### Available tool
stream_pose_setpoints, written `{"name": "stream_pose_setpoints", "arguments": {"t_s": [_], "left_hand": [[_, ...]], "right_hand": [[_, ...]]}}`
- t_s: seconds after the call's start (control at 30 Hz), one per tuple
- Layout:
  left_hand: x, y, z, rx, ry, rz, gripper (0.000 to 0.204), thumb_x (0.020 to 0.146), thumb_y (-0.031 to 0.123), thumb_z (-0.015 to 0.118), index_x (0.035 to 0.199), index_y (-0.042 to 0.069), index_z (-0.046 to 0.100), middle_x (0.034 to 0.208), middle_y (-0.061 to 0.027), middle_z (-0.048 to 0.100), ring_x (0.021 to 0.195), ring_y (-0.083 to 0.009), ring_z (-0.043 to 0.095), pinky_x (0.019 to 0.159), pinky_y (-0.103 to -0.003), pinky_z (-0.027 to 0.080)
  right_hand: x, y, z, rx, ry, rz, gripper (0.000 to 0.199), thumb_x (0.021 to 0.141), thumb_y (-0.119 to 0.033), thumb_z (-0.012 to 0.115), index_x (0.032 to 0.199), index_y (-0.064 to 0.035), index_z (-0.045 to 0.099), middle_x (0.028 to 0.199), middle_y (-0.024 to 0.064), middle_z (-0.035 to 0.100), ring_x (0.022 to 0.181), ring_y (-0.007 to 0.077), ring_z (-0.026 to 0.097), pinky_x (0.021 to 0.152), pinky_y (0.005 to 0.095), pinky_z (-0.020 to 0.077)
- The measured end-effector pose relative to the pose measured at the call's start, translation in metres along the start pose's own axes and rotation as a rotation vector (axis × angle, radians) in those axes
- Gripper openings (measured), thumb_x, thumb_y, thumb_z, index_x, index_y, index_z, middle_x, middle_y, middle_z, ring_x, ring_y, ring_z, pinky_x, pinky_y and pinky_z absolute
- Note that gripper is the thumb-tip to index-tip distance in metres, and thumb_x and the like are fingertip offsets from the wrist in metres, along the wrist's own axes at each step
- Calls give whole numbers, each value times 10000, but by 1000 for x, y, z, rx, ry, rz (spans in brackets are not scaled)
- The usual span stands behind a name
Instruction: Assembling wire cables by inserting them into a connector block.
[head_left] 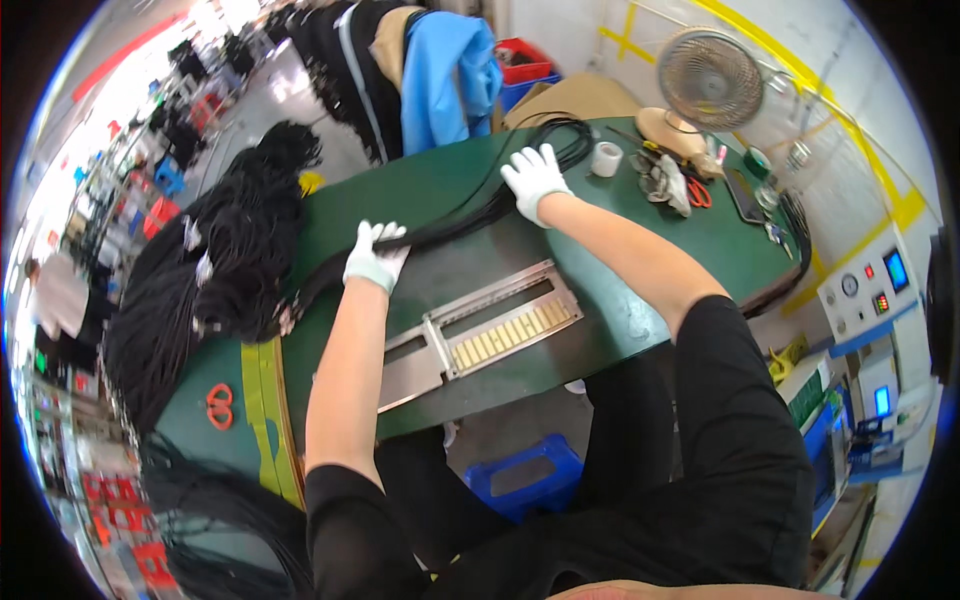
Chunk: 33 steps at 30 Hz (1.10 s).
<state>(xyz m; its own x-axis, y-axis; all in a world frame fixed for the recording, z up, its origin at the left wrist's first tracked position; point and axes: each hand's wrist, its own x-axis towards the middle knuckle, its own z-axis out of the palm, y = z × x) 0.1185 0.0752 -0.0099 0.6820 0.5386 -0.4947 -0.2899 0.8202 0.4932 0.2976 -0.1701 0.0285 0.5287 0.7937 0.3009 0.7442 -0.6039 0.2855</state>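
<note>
Below the metal fixture (438, 348), close to the body, a blue stool (525, 503) stands between the person's legs, its base cut off by dark clothing; the fixture lies on a green table (620, 300) and holds a row of brass-coloured blocks (510, 335) in its near slot; the left forearm covers part of its left end.

Just beyond the fixture, a bundle of black cables (460, 228) crosses the table, ending in loops at the far right; the gloved left hand (377, 258) lies on it, fingers slightly bent, though whether they grip or merely rest I cannot tell; the gloved right hand (537, 183), farther from the fixture, is open with fingers spread over the bundle, hiding a stretch of it; contact there is unclear.

Left of the fixture are orange-handled scissors (219, 406) and, farther off, a heap of black cables (220, 260); beyond its right end stand a white roll (606, 159) and a clear jar (767, 197), whose contents are too small to make out; behind these is a fan (710, 80).

Farthest beyond the fixture, a red bin (530, 72) holds dark items I cannot identify; the blue bin (515, 95) under it is mostly hidden, its inside unseen.
</note>
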Motion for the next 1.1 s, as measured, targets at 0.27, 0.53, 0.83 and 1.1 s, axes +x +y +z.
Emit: {"name": "stream_pose_setpoints", "arguments": {"t_s": [0.27, 0.53, 0.83, 1.1], "left_hand": [[-141, 35, -48, 1885, -239, 502, 343, 835, 348, 715, 1027, 64, 716, 968, -92, 700, 916, -226, 652, 844, -335, 508], [-225, 42, -93, 2418, -187, 661, 195, 812, 323, 633, 921, 168, 681, 885, -95, 689, 892, -298, 654, 807, -410, 510], [-346, 9, -113, 2371, -252, 329, 351, 868, 385, 575, 1045, 94, 656, 1027, -153, 661, 976, -344, 632, 865, -429, 494], [-460, 78, -158, 1875, 480, 1112, 161, 793, 239, 686, 851, 93, 723, 825, -100, 692, 796, -298, 662, 744, -381, 530]], "right_hand": [[-117, -68, -63, 718, 131, -398, 595, 717, -304, 753, 1243, -96, 566, 1324, 185, 513, 1295, 405, 393, 1091, 504, 296], [-160, -108, -70, 749, 165, -449, 585, 573, -220, 838, 1116, -135, 639, 1284, 136, 536, 1262, 377, 426, 1086, 517, 305], [-101, -107, -46, 958, -90, -764, 586, 687, -377, 774, 1207, -145, 635, 1339, 119, 549, 1341, 366, 395, 1127, 518, 249], [-112, -85, -31, 1640, -297, -449, 577, 838, -323, 736, 1270, 26, 578, 1363, 121, 538, 1322, 251, 441, 1129, 371, 278]]}}
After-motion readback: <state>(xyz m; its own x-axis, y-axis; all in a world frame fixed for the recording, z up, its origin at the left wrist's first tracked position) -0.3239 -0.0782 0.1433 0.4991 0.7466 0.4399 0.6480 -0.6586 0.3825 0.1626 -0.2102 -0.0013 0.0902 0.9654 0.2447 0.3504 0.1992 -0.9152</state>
